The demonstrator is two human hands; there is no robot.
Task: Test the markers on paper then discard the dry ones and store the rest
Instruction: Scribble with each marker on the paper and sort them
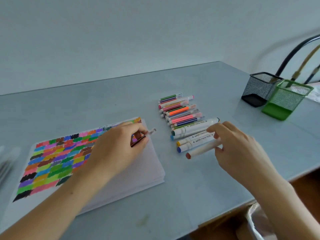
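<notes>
Testing step: your left hand (119, 144) pinches a thin marker (142, 136) over the paper (138, 170); your right hand (237, 146) grips a thick red-capped marker (202, 149) at center-right, probably next to uncap.

Capped markers (183, 116) lie in a row beside swatch-covered paper (138, 170).

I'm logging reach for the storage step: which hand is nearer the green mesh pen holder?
Right hand, at the markers, lower left of the green mesh pen holder; left hand lies farther left over the paper.
</notes>
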